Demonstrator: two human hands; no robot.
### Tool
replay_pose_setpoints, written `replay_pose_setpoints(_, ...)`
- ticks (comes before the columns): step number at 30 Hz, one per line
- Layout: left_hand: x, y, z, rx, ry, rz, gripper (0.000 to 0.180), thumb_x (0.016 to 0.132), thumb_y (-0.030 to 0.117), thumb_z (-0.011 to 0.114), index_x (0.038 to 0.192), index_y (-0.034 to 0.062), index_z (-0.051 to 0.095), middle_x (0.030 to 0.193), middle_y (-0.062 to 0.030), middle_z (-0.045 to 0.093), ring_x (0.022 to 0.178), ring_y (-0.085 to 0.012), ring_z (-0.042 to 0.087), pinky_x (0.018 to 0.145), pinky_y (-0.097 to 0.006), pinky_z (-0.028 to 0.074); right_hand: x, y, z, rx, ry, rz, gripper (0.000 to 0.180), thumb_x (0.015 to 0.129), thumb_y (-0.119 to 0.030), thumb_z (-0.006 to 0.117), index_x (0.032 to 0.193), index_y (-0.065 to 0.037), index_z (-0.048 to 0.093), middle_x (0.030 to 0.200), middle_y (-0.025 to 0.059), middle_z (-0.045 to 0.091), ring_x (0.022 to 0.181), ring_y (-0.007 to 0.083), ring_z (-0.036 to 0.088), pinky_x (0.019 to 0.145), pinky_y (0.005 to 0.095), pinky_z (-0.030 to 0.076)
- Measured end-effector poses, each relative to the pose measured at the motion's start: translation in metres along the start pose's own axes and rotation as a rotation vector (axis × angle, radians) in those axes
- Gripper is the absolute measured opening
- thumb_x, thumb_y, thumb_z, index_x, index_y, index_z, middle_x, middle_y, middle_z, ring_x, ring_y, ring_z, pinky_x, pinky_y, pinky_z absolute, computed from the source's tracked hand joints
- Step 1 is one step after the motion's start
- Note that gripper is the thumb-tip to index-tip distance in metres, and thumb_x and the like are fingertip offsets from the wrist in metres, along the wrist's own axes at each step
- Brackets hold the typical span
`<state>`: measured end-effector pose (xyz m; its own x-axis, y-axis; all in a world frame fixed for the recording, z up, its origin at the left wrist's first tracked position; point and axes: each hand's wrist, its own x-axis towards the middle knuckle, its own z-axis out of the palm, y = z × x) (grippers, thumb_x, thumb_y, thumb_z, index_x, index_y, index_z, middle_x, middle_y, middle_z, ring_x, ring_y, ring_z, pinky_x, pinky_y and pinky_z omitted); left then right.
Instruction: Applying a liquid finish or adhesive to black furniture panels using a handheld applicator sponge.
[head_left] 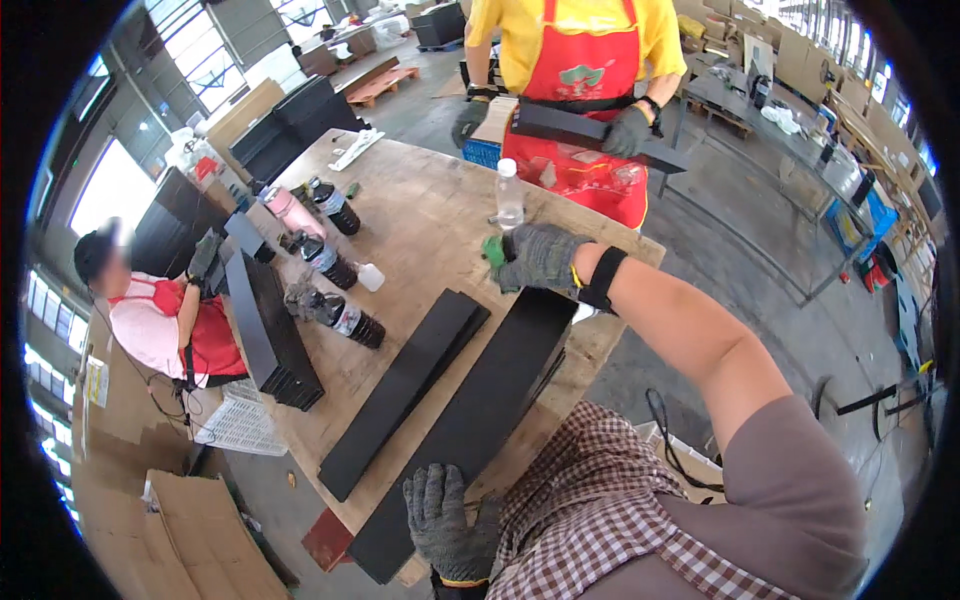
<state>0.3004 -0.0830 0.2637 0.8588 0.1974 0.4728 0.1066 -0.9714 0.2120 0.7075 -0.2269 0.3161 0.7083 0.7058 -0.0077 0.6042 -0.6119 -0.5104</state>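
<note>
nearest black board (490,400) runs lengthwise from lower left to upper right.

**Markings and Labels**

Legible text: none.

1. Red apron (590,50), far side: bears a green, tree-like emblem (581,80); any lettering is too small to read.
2. Dark-liquid bottles (369,331), three: carry printed wraparound labels (346,319); wording cannot be made out.
3. Pale sheet (96,387), far left: has yellow areas; print unreadable.
</note>
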Motion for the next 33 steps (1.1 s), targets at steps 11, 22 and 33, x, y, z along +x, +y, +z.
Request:
replay_pose_setpoints(11, 0.031, -0.01, -0.028, -0.207, -0.442, -0.289, 0.093, 0.081, 0.048, 0.085, 0.152, 0.0009, 0.049, 0.154, -0.0249, 0.05, 0.142, -0.0471, 0.044, 0.12, -0.054, 0.035, -0.036, 0.012, -0.013, 0.04, 0.089, 0.134, 0.043, 0.077, -0.041, 0.07, 0.099, -0.005, 0.074, 0.106, 0.0239, 0.074, 0.099, 0.0421, 0.072, 0.086, 0.0517, 0.056)
replay_pose_setpoints(22, 0.056, -0.015, -0.032, -0.042, -0.522, -0.389, 0.105, 0.075, 0.042, 0.089, 0.156, -0.0004, 0.039, 0.155, -0.0283, 0.045, 0.144, -0.0413, 0.043, 0.119, -0.05, 0.038, -0.115, 0.057, 0.008, 0.42, 0.233, 0.012, 0.033, 0.08, -0.039, 0.078, 0.084, -0.006, 0.071, 0.085, 0.0137, 0.072, 0.079, 0.028, 0.068, 0.076, 0.0418, 0.054)
replay_pose_setpoints(33, 0.016, -0.075, -0.065, -0.595, -0.717, -0.545, 0.088, 0.094, 0.03, 0.073, 0.164, 0.0146, 0.021, 0.154, -0.018, 0.046, 0.134, -0.0277, 0.054, 0.108, -0.053, 0.049, -0.16, -0.002, 0.033, 0.549, 0.426, 0.172, 0.025, 0.083, -0.035, 0.073, 0.086, -0.01, 0.067, 0.089, 0.0171, 0.071, 0.087, 0.0394, 0.068, 0.077, 0.0489, 0.053)
